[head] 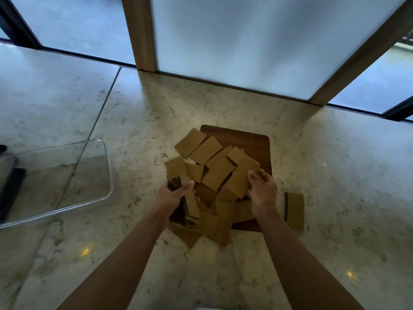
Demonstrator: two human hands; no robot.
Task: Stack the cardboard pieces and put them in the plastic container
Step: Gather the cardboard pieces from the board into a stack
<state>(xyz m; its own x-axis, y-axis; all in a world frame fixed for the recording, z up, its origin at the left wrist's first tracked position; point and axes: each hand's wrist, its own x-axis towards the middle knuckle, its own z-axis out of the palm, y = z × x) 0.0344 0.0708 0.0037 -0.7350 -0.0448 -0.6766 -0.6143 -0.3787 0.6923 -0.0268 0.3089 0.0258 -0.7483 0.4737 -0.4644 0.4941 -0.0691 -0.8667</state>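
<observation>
Several brown cardboard pieces [214, 166] lie scattered in a loose heap on a dark wooden board [252, 142] on the marble floor. My left hand [172, 195] grips a stack of cardboard pieces [185, 209] held on edge at the heap's left side. At the heap's right side, my right hand [262, 189] pinches a large cardboard piece [239, 177] between thumb and fingers. The clear plastic container [107, 166] stands on the floor to the left, apart from the heap, with nothing visible inside.
One cardboard piece [295, 210] lies off the board at the right. Wooden frames [140, 32] with frosted glass panels rise behind the heap. A dark object [11, 191] shows through the container's left side. Marble floor [223, 265] spreads all around.
</observation>
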